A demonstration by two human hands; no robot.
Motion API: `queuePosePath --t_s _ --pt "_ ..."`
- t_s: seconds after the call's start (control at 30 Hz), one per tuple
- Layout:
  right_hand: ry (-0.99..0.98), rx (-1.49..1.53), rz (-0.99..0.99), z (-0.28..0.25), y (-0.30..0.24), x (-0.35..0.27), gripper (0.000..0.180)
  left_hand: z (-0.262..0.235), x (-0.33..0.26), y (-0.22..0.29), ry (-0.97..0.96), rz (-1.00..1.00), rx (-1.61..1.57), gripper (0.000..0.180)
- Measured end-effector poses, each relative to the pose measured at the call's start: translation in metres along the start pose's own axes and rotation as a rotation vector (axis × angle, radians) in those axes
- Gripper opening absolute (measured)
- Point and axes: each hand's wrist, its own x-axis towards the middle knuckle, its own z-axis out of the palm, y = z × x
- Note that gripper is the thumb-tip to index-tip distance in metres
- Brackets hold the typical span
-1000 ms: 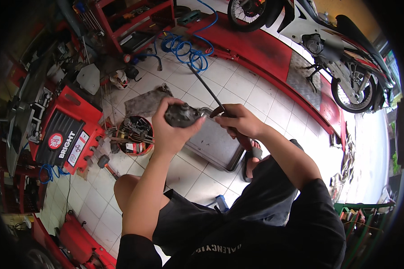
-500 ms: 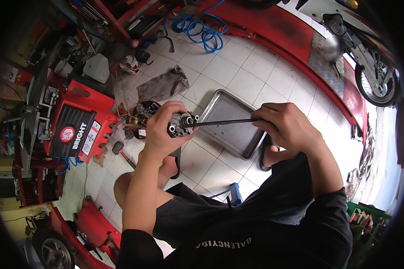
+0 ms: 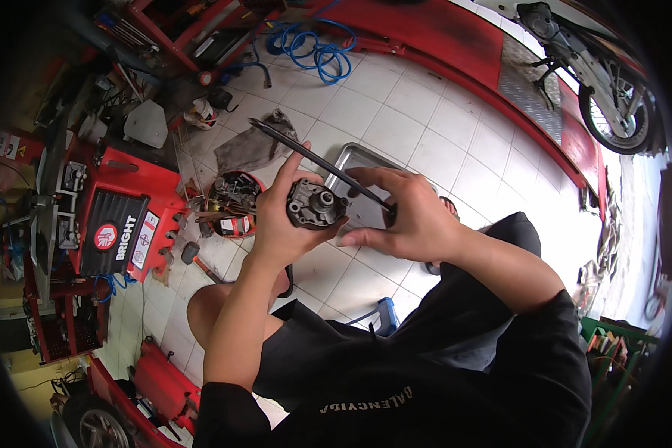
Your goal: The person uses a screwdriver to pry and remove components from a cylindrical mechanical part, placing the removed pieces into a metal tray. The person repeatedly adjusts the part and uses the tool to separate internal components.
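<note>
Part (image 3: 312, 207) gripped in the left hand (image 3: 278, 228), rod (image 3: 336, 172) held in the right hand (image 3: 414, 222), so one's best kept from scraping the other tbh.

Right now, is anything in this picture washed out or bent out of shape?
In the head view, glare bleaches the floor at right; the red ramp bows in a curve; the corners go black; the metal part in the left hand looks fairly sharp.
</note>
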Motion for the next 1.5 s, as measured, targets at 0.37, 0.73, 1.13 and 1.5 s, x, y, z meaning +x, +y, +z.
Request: queuePosePath --t_s 0.37,0.73,1.13,1.5 --pt "-0.026 -0.090 0.102 -0.002 0.015 0.024 0.061 0.015 0.012 -0.002 -0.112 -0.016 0.067 0.126" --pt "0.005 0.096 0.151 -0.003 0.008 0.024 0.061 0.013 0.015 0.005 -0.076 0.001 0.024 0.125" --pt "-0.063 0.176 -0.174 -0.025 0.008 0.020 0.063 0.003 0.016 -0.017 -0.475 -0.451 -1.237 0.126" --pt "-0.502 0.052 -0.318 -0.040 -0.007 0.031 0.067 0.058 -0.027 -0.037 -0.691 -0.613 -1.617 0.088"
